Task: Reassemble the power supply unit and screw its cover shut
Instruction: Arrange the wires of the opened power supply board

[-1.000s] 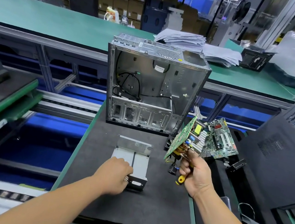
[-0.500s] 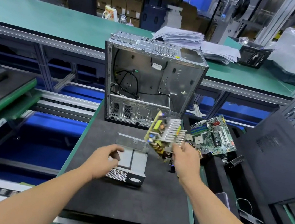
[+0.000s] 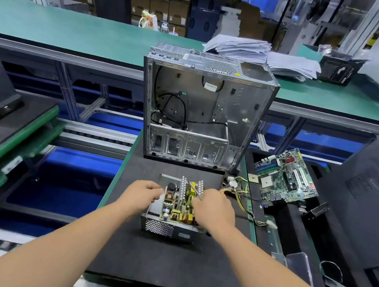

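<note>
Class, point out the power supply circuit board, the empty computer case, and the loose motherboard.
circuit board (image 3: 177,204), head view, its component-covered top.
computer case (image 3: 236,106), head view, inner back wall.
motherboard (image 3: 286,176), head view, board centre.

Power supply housing (image 3: 161,228): open grey sheet-metal box, perforated vent grille on its near wall, flat on the black mat at 6 o'clock from the upright computer case. Power supply circuit board (image 3: 177,205): green, populated with aluminium finned heatsinks, a black capacitor and yellow coils, seated component-side up inside the housing. Wire harness (image 3: 246,204): yellow and black leads trailing toward 3 o'clock.
</note>
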